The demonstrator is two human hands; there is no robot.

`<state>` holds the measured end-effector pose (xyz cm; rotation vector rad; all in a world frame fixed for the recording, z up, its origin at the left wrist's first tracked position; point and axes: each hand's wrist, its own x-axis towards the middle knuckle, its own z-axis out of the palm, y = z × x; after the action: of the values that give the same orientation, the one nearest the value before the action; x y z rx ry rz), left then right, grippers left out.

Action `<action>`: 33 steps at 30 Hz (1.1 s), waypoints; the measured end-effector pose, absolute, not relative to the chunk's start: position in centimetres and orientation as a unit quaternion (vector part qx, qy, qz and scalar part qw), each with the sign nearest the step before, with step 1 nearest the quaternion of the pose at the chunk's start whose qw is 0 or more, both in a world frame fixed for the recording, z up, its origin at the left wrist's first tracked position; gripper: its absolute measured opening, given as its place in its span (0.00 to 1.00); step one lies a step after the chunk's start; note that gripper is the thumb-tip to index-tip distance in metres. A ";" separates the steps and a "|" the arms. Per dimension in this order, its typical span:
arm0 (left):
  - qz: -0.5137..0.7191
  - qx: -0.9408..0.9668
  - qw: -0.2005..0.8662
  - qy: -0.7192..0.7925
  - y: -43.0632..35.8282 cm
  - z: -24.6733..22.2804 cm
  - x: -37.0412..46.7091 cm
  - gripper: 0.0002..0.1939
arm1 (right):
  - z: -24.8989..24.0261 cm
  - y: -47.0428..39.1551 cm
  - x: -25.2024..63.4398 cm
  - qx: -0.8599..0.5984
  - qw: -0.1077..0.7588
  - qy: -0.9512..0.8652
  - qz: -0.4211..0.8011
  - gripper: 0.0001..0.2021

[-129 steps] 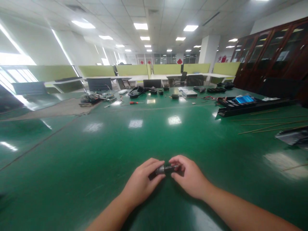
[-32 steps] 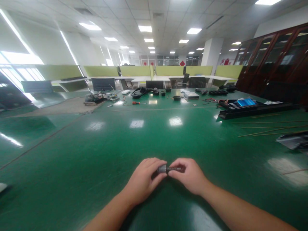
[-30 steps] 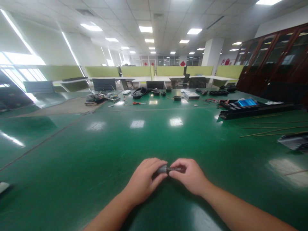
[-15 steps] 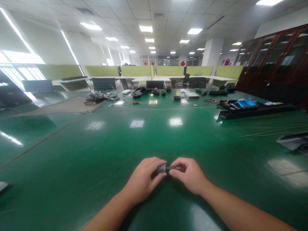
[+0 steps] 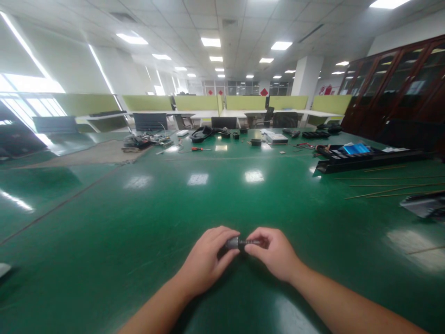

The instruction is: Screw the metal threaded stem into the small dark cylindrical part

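My left hand (image 5: 208, 257) is closed, fingertips and thumb pinching a small grey cylinder (image 5: 232, 243) from above and below. From the cylinder's right end a thinner dark, ridged piece (image 5: 253, 241) runs into the fingers of my right hand (image 5: 276, 255), which is also closed in a pinch. The two parts lie in one line, roughly level, with a short dark stretch visible between the hands. Their exact kind is too small and blurred to make out. Both hands are low over the green tabletop (image 5: 222, 204), close to its near side.
Farther back lie a screwdriver (image 5: 197, 149) with a red handle, a white box (image 5: 277, 138) and several black parts. At right are a long black channel (image 5: 361, 163), thin rods (image 5: 396, 186) and a clear-and-dark item (image 5: 422, 204). A white object (image 5: 4, 269) shows at the left edge.
My left hand and the grey cylinder have shifted very slightly left, so the gap between the hands is a touch wider. Otherwise the scene looks the same.
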<state>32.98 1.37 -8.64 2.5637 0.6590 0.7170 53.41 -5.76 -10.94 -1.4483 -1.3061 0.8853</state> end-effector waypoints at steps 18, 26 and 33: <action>0.265 0.916 0.181 0.240 1.7 -8.7 32.6 0.14 | -10.8 -5.8 53.4 -0.590 0.491 -0.527 0.365 0.07; 0.269 0.911 0.185 0.253 1.8 -8.8 32.6 0.14 | -10.8 -5.8 53.3 -0.589 0.498 -0.518 0.370 0.06; 0.271 0.906 0.192 0.261 2.0 -8.9 32.4 0.14 | -10.8 -5.8 53.3 -0.592 0.498 -0.515 0.368 0.06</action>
<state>32.38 2.04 -8.89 2.5453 0.7326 0.7622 53.34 -5.75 -10.76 -1.4333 -1.2473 0.8896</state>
